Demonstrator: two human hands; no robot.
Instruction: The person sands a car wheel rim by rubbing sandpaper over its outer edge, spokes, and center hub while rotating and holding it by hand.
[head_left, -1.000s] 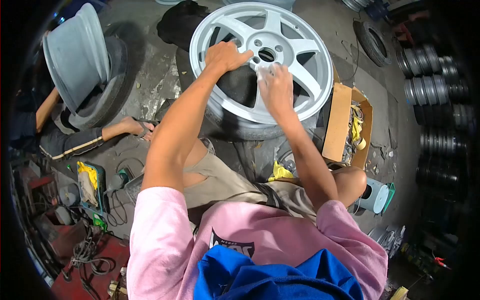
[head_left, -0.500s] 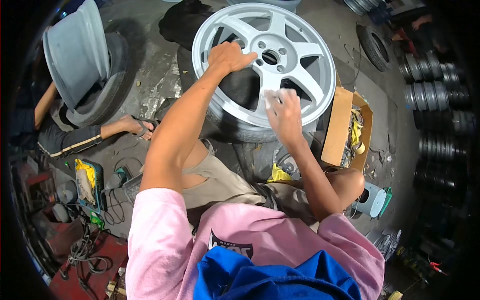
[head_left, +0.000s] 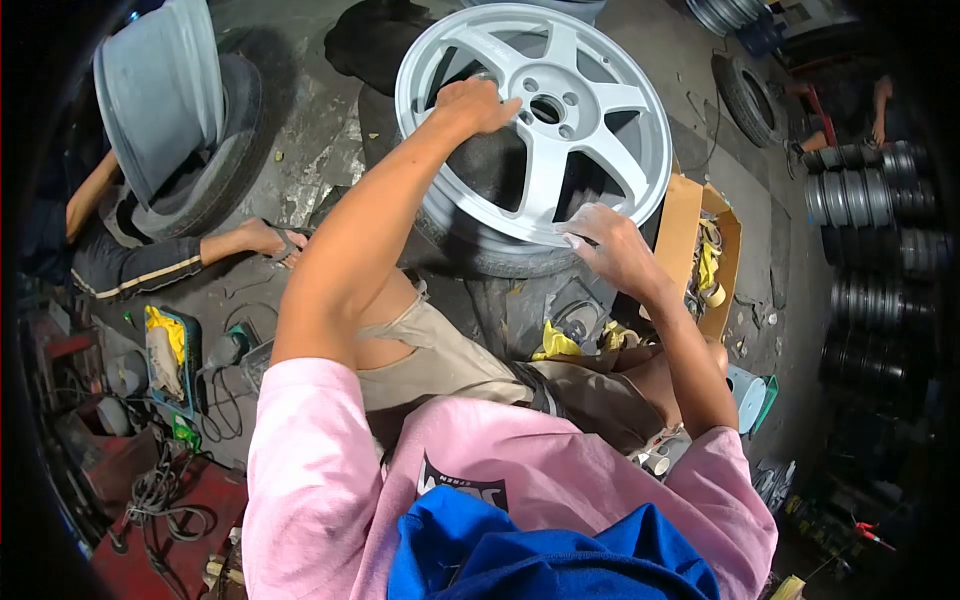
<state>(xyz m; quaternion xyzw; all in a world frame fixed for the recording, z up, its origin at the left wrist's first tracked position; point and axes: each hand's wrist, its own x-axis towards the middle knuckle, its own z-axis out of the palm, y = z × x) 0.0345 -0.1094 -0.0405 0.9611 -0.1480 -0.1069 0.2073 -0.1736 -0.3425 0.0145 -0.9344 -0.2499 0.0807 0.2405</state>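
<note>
The wheel [head_left: 544,175] lies on a tyre [head_left: 500,263], its face evenly pale; surface work seems underway, what's left unclear. My left hand [head_left: 473,106] grips it near centre; my right hand [head_left: 608,238] curls at its edge, hold uncertain.

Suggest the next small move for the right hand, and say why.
Probably slide the right hand up the nearest spoke: its white-dusted fingers are at the rim's lower edge, by that spoke's outer end, and the left hand rests on the wheel near its centre.
</note>
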